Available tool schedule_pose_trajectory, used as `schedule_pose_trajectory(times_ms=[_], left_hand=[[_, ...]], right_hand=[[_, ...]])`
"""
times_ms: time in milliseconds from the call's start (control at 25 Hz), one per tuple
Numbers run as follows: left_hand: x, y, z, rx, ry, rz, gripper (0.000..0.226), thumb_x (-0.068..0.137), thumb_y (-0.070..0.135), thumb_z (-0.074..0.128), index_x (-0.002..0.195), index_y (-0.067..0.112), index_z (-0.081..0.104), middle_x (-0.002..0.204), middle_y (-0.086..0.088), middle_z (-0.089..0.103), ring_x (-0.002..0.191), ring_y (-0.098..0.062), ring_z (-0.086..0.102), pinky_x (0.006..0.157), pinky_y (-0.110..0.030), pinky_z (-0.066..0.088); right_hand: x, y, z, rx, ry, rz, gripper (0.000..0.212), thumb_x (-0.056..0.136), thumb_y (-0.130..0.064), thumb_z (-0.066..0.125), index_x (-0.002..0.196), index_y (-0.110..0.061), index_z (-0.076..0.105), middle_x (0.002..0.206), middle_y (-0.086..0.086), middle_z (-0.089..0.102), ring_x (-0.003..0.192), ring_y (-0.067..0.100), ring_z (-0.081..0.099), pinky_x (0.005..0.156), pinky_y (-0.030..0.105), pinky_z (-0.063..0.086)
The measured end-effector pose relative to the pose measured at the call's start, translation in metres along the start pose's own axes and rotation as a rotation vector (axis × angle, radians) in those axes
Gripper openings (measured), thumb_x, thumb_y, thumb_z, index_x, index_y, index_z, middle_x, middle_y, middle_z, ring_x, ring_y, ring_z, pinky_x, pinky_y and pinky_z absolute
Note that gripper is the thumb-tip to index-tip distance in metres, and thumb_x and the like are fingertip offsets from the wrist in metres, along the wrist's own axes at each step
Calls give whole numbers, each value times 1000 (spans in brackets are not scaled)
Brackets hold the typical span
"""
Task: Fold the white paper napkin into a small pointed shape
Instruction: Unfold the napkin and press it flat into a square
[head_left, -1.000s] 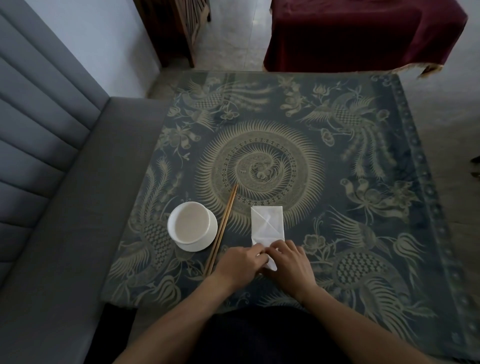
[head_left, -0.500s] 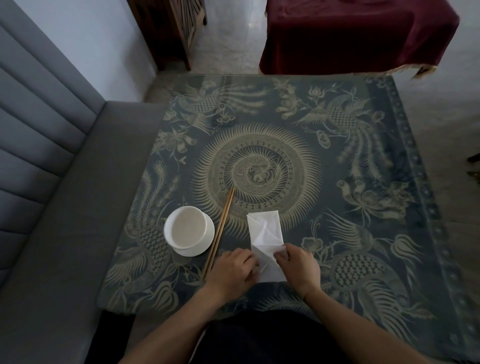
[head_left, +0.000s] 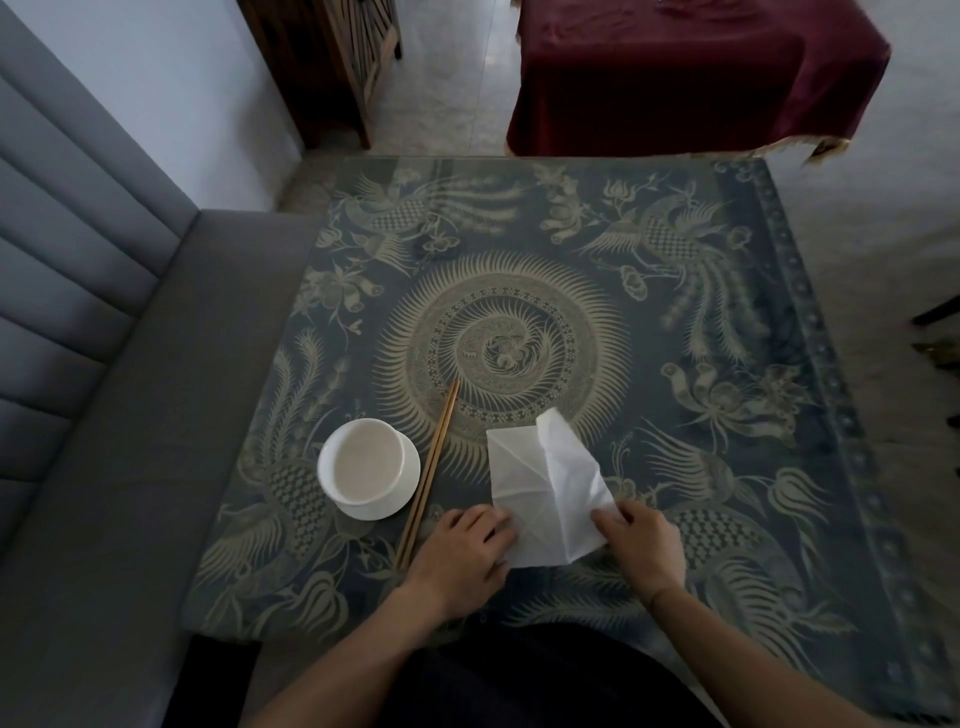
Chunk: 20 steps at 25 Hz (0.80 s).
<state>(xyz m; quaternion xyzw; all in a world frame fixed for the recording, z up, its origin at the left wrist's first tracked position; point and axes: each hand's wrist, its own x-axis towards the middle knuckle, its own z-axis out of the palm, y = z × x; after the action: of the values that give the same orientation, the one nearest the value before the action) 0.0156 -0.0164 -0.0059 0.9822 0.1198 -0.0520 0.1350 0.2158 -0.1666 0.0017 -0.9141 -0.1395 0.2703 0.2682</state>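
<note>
The white paper napkin (head_left: 540, 488) lies partly unfolded on the patterned table (head_left: 675, 415), creased, with a flap raised along its right side. My left hand (head_left: 462, 556) presses down on the napkin's near left corner, fingers curled. My right hand (head_left: 641, 545) pinches the napkin's right near edge between thumb and fingers and lifts it a little off the table.
A white cup on a white saucer (head_left: 368, 467) stands left of the napkin. A pair of wooden chopsticks (head_left: 428, 475) lies between the cup and the napkin. A grey bench (head_left: 104, 415) runs along the left. A table with a dark red cloth (head_left: 691, 73) stands beyond the far edge.
The napkin has opened from a narrow folded strip into a wider sheet. My right hand has moved right, pulling a flap out, and my left hand has shifted slightly left.
</note>
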Motion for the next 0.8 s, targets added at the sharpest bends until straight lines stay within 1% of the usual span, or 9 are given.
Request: schedule_pose_trajectory(times_ms=[80,240,440,520,600,680,720,760,800], left_hand=[[-1,0,1,2,-10,-9,40,90,36,50,128,22,51,135,-3,50,125,-23,46,99,-42,41],[-1,1,2,28,-14,-19,38,92,35,47,127,23,51,138,-3,48,128,-21,42,102,-40,37],[-3,0,3,5,6,-28,32,91,33,51,121,23,57,133,-2,53,123,-21,47,100,-39,40],[-3,0,5,-13,5,-34,31,91,33,51,120,24,56,131,-1,53,122,-20,48,99,-38,41],[-3,1,6,-41,17,-45,32,91,34,52,121,24,56,130,-1,53,120,-21,49,98,-38,41],[1,3,6,-87,69,-79,36,92,35,53,125,21,54,133,-4,51,120,-22,49,98,-38,42],[5,4,5,-105,103,-94,38,93,35,52,127,18,54,135,-5,50,122,-22,47,100,-38,43],[12,5,4,-114,123,-101,41,95,35,52,130,16,53,137,-6,49,126,-24,46,102,-40,42],[20,6,3,-116,121,-104,44,97,35,50,135,13,51,141,-8,48,132,-25,42,108,-41,39]], right_hand=[[2,9,-7,-19,-8,25,25,81,-38,69,63,-20,64,64,-5,64,64,16,58,57,32,41],[5,23,-14,-70,-74,57,26,80,-37,72,63,-20,64,68,-2,65,71,22,60,64,34,46],[7,27,-16,-110,-123,50,23,80,-39,71,68,-21,66,72,-4,67,74,19,61,70,35,51],[6,27,-17,-138,-137,52,24,80,-42,71,68,-22,64,71,-7,65,70,15,59,67,34,50],[4,24,-18,-169,-48,60,30,79,-48,71,71,-24,55,68,-9,60,63,11,54,57,33,44],[3,18,-19,-232,128,-77,36,77,-51,72,75,-27,46,72,-11,55,63,12,51,51,30,36],[3,16,-18,-295,180,-235,34,77,-50,74,82,-27,49,79,-10,57,69,14,53,55,30,39],[3,12,-15,-360,196,-411,34,78,-49,74,94,-24,56,91,-6,60,81,18,56,63,32,44],[4,7,-11,-429,181,-557,41,82,-48,70,110,-20,59,107,-1,62,96,23,58,74,36,49]])
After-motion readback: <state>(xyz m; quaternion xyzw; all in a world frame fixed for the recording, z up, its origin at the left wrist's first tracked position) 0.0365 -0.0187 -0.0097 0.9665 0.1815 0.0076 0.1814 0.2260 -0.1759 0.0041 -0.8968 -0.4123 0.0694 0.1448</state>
